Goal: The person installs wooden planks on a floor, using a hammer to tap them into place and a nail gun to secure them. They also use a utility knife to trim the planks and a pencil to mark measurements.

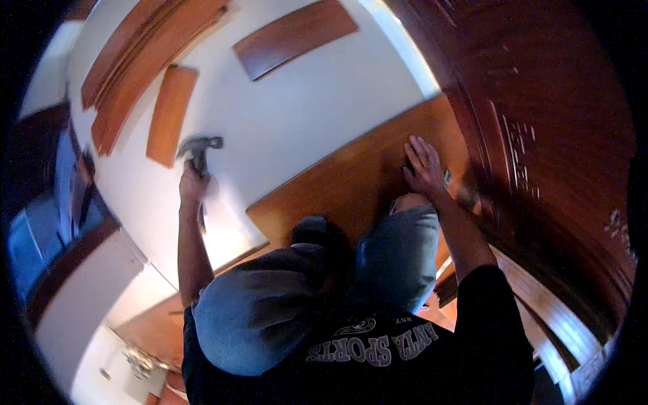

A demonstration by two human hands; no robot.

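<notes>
My left hand (194, 183) is wrapped around the handle of a claw hammer (202, 144), held up with its dark metal head above the fist. Blur softens the hammer's outline. On a reddish-brown wooden panel (331, 172) my right hand (424, 167) lies flat with its fingers spread. The panel stretches in front of my bent knees, and its far edge borders the pale floor. One dark shoe (310, 231) shows at the panel's near side. Beside my right wrist is a small shiny piece (447, 177) that I cannot make out.
A short plank (172, 115) lies beyond the hammer, next to several long boards (155, 57) at the far left. Another board (295, 37) rests on the pale floor (304, 115) farther off. A dark carved wooden surface (540, 115) rises close on the right.
</notes>
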